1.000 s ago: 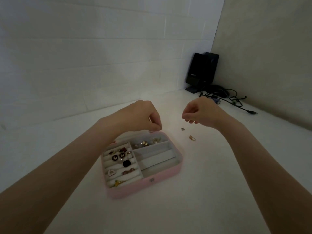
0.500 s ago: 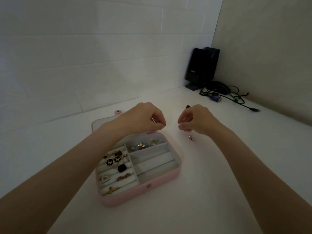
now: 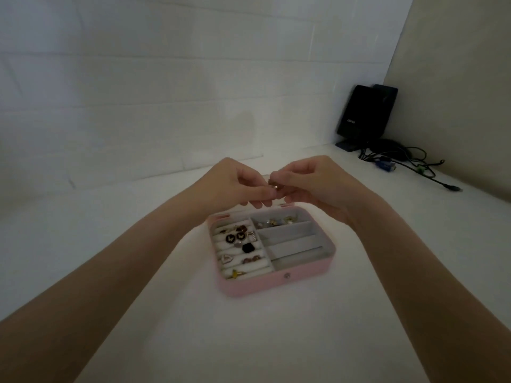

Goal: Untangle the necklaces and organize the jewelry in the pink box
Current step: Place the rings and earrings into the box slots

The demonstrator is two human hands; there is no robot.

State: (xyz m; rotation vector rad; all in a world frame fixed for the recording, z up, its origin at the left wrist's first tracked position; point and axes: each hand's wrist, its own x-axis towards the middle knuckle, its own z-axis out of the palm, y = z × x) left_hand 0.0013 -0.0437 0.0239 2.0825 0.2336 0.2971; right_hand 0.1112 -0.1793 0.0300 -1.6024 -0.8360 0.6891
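The open pink jewelry box [image 3: 265, 286] lies on the white table in front of me. Its left side holds several earrings and rings in white rolls [image 3: 240, 244]; its top right compartment holds several small gold pieces [image 3: 276, 221]. Above the box's back edge my left hand [image 3: 235, 183] and my right hand [image 3: 312, 186] meet fingertip to fingertip. Both pinch a small gold necklace piece [image 3: 274, 186] between them. The chain is too thin to make out, and the box lid is hidden behind my hands.
A black speaker [image 3: 365, 114] stands in the far right corner, with a tangle of black cables [image 3: 401, 158] trailing along the right wall. White tiled wall runs behind the table.
My hands have come together from about a hand's width apart and now pinch the same small piece. The gold piece that lay on the table to the box's right is no longer visible.
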